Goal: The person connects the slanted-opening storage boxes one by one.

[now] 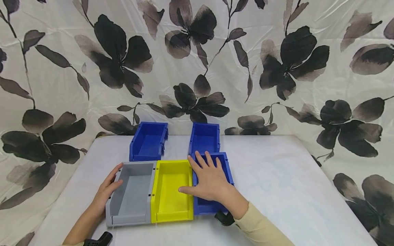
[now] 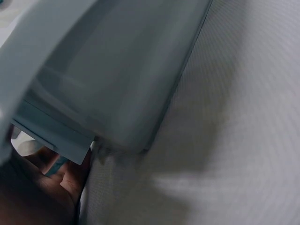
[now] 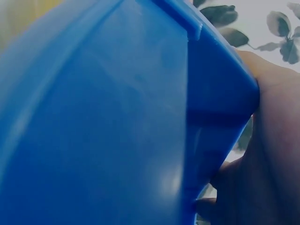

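Note:
A grey bin (image 1: 135, 191), a yellow bin (image 1: 172, 191) and a blue bin (image 1: 204, 206) stand side by side in a row near the front. My left hand (image 1: 103, 196) holds the grey bin at its left side wall, thumb over the rim and fingers along the outside. In the left wrist view those fingers (image 2: 70, 180) are partly hidden by the wall. Over the front blue bin my right hand (image 1: 212, 181) is spread with straight fingers. Its thumb reaches across the yellow bin's right rim. The blue bin (image 3: 103, 117) fills much of the right wrist view.
Behind the row stand two more blue bins, one at the back left (image 1: 149, 141) and one at the back right (image 1: 204, 136). All rest on a white-covered table (image 1: 277, 191). A floral cloth (image 1: 246, 75) hangs behind the far edge.

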`<action>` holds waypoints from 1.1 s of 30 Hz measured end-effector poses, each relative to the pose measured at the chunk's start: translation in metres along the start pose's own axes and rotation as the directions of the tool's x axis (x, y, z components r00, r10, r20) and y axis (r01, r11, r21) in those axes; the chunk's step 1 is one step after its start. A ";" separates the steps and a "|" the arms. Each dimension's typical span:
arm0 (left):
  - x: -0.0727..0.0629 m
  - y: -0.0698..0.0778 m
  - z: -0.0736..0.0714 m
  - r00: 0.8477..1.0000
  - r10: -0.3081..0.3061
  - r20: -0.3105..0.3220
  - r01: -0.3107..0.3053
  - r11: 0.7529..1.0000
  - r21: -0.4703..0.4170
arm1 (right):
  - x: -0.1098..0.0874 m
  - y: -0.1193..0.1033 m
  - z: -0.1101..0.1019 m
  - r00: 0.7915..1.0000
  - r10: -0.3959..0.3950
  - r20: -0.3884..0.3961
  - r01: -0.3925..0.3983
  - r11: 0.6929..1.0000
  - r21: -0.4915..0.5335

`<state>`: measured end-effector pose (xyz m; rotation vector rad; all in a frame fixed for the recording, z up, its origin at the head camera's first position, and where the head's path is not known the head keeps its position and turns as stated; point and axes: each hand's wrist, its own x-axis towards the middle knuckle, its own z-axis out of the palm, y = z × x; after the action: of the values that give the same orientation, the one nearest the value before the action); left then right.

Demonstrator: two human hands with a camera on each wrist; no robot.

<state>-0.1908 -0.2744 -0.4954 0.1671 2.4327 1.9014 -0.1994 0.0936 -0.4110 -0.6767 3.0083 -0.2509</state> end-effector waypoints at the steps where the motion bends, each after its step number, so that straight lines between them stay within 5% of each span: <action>1: 0.000 0.000 0.000 1.000 0.001 -0.001 -0.001 1.000 0.006 | 0.000 0.000 0.001 1.000 0.001 0.001 -0.001 1.000 0.002; 33: 0.001 0.001 -0.001 1.000 -0.006 -0.004 0.006 1.000 0.004 | 0.002 0.005 0.039 1.000 0.009 -0.003 -0.009 0.998 0.058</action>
<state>-0.1923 -0.2748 -0.4946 0.1556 2.4364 1.8968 -0.2001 0.0914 -0.4503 -0.6583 2.9929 -0.3379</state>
